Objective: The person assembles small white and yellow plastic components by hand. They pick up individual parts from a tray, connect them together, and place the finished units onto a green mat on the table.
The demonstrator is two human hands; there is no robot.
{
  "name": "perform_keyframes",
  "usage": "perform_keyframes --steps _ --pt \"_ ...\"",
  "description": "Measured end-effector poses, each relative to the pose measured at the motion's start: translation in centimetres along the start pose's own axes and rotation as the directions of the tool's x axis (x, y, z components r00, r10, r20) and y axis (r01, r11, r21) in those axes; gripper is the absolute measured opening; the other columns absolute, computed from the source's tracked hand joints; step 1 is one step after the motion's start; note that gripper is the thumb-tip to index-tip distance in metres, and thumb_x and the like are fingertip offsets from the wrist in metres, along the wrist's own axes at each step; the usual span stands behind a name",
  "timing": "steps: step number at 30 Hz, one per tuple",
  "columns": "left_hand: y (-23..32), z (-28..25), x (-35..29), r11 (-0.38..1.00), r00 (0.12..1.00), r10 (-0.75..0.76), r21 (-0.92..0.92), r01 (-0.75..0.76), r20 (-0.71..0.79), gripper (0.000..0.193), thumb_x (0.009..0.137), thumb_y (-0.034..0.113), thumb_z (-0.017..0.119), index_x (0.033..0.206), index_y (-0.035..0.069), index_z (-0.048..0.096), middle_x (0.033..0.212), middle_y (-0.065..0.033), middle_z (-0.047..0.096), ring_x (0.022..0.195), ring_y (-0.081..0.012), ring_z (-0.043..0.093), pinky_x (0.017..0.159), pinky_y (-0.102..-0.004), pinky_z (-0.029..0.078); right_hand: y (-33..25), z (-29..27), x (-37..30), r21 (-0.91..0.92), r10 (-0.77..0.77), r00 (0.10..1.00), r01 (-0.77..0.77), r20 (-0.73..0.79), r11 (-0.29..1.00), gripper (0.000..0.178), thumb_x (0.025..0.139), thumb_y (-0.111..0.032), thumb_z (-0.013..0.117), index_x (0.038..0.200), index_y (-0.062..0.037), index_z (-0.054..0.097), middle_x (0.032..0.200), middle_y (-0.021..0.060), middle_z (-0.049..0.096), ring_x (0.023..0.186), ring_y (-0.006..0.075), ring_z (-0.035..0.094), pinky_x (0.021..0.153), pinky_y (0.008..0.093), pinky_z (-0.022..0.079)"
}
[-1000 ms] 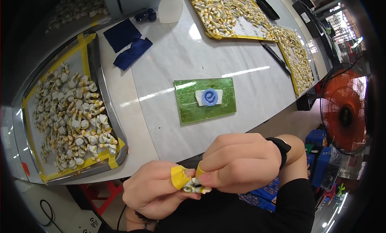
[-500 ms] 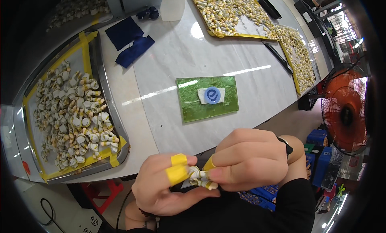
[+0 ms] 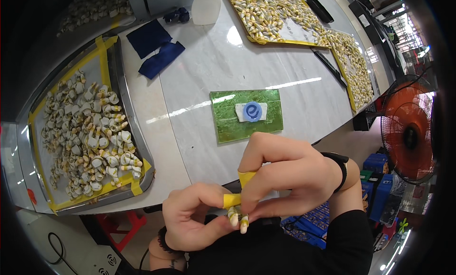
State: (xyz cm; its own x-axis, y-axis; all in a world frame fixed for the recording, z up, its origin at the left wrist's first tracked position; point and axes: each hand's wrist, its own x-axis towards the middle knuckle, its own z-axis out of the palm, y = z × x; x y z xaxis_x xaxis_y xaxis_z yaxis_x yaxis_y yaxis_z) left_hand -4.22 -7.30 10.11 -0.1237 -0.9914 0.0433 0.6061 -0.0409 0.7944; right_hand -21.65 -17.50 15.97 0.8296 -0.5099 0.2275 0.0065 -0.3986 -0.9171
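Close in front of my body, both hands pinch one small white, yellow and skin-toned figurine [image 3: 243, 224]. Its two leg-like ends point down toward me, while fingers cover its upper part. My left hand [image 3: 194, 220] grips it from the left, thumb below and a finger wrapped in yellow tape above. From the right, my right hand [image 3: 292, 173] closes fingertips on it; yellow tape wraps a finger there too. Beyond my hands, a green slab [image 3: 225, 125] lies on the table, bearing a white pad [image 3: 239, 112] and a round blue piece [image 3: 252, 112] with a dark swirl.
At left stands a yellow-taped tray [image 3: 102, 61] heaped with similar figurines. Trays of small yellow-white parts [image 3: 266, 14] occupy the far right. Dark blue cloths [image 3: 164, 59] and a white bottle [image 3: 206, 8] lie toward the back. An orange fan [image 3: 408, 130] stands beyond the table's right edge.
The figurine has turned in my fingers, its leg ends now pointing down toward me. My right hand has risen and arched its fingers; my left fingers have bent more around the piece.
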Motion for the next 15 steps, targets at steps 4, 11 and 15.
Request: perform_keyframes --steps 4,11,15 --pt "0.2 0.2 0.4 1.000 1.000 -0.026 0.011 0.026 0.005 0.019 0.079 0.002 0.068 0.092 -0.006 0.056 0.086 -0.0147 0.065 0.079 -0.0163 0.063 0.072 -0.0261 0.049 -0.2 0.2 -0.2 0.000 0.009 1.000 -0.009 0.006 1.000 0.017 0.069 -0.004 0.074 0.084 -0.0054 0.065 0.084 0.0069 0.050 0.069 0.0169 0.051 0.058 0.0249 0.040" --pt "1.9 -0.6 0.4 0.925 0.995 -0.063 0.379 0.031 0.074 0.017 0.076 0.005 0.071 0.086 -0.003 0.060 0.082 -0.0104 0.066 0.074 -0.0164 0.064 0.067 -0.0253 0.050 0.1 0.4 -0.1 0.000 -0.045 0.997 0.045 0.066 0.999 0.019 0.070 -0.005 0.075 0.086 -0.0041 0.064 0.084 0.0067 0.050 0.070 0.0177 0.051 0.059 0.0254 0.041" --pt "6.5 -2.3 -0.9 0.500 0.942 0.335 0.852 -0.157 -0.023 0.025 0.078 0.019 0.068 0.082 -0.003 0.056 0.074 -0.0116 0.060 0.062 -0.0191 0.061 0.056 -0.0280 0.051 -0.2 -0.6 -1.2 -0.079 -0.075 0.997 0.076 0.026 0.994 0.024 0.071 -0.005 0.073 0.093 -0.0055 0.063 0.086 0.0079 0.051 0.075 0.0214 0.052 0.065 0.0286 0.041"
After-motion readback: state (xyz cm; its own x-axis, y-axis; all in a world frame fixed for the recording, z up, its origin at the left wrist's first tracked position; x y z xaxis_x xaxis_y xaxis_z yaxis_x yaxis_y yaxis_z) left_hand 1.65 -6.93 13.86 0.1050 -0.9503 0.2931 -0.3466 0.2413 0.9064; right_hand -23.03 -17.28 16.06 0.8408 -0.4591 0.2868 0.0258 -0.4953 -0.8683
